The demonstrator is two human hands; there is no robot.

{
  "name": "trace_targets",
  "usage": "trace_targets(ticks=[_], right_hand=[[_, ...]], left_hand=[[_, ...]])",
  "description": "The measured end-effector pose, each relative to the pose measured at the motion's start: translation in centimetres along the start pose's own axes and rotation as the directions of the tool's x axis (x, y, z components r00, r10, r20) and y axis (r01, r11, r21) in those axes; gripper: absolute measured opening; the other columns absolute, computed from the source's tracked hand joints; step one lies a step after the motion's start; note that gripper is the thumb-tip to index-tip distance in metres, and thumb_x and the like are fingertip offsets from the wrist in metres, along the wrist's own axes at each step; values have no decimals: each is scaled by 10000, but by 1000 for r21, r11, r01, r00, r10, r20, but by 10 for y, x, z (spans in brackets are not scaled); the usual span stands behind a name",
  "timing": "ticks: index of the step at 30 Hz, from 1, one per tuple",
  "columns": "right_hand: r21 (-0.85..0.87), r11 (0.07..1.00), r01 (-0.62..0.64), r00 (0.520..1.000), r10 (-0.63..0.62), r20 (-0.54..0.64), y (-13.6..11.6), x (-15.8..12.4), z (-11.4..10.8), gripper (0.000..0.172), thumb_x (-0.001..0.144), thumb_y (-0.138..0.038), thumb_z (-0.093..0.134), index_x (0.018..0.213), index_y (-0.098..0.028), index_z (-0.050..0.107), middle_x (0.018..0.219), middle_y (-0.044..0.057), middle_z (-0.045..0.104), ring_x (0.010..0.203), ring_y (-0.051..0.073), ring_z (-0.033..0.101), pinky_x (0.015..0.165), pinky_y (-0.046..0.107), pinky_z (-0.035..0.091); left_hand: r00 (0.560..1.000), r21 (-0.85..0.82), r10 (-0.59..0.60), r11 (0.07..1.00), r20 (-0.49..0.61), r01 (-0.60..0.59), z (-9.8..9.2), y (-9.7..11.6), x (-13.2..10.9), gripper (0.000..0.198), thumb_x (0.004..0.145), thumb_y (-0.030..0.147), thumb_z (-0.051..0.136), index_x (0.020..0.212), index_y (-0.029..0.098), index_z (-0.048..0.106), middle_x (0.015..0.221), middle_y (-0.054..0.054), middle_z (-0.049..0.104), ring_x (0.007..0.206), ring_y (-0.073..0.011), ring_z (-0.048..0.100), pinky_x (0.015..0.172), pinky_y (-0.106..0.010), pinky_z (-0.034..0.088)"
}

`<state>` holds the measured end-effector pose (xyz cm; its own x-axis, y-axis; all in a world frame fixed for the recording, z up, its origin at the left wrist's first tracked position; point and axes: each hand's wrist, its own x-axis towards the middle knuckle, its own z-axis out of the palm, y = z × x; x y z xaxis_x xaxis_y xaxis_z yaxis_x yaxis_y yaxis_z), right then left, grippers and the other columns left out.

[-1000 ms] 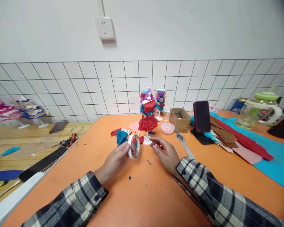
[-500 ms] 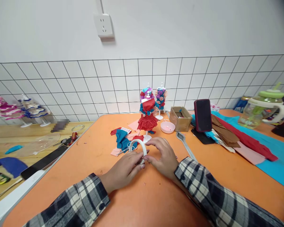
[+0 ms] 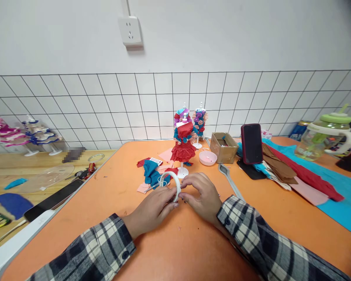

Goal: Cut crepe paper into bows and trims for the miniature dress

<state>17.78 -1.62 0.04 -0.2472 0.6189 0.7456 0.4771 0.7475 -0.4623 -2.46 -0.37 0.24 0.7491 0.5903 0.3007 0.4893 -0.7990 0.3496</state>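
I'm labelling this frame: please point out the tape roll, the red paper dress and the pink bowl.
tape roll (image 3: pixel 170 182): head view, on its white rim.
red paper dress (image 3: pixel 183 150): head view, on the skirt.
pink bowl (image 3: pixel 207 158): head view, on its rim.

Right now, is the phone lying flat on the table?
No, the phone stands upright on a dark stand at the edge of the orange table, screen facing the camera, beside the cardboard box.

Head view, down over orange table
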Motion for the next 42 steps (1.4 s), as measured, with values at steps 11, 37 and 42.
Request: trace_targets(ticks=[11, 37, 42], right_hand=[[54, 998, -25, 998, 22, 55, 1, -3, 1, 137, 801, -204, 647, 915, -222, 573, 922, 32, 650, 892, 191, 577, 798, 334, 447], [-53, 999, 9, 970, 4, 245, 3, -4, -5, 225, 972, -324, 339, 1063, -196, 500, 915, 63, 615, 815, 182, 557, 733, 318, 440], [-52, 996, -75, 976, 84, 202, -1, -8, -2, 225, 976, -347, 314, 1041, -207, 477, 858, 37, 590, 758, 169, 552, 683, 296, 424]], left_hand=[[997, -133, -82, 988, -17, 79, -6, 5, 0, 109, 918, 268, 512, 905, 195, 592, 827, -7, 667, 745, -151, 589, 683, -252, 406], [998, -545, -46, 836, 33, 57, -18, 14, -3, 422, 963, 451, 353, 1120, 169, 626, 771, -49, 693, 763, -184, 623, 756, -306, 466], [998, -491, 46, 869, -32, -55, -27, 16, -2, 412, 970, 422, 346, 969, 165, 668, 835, -71, 709, 905, -214, 616, 1055, -417, 302]])
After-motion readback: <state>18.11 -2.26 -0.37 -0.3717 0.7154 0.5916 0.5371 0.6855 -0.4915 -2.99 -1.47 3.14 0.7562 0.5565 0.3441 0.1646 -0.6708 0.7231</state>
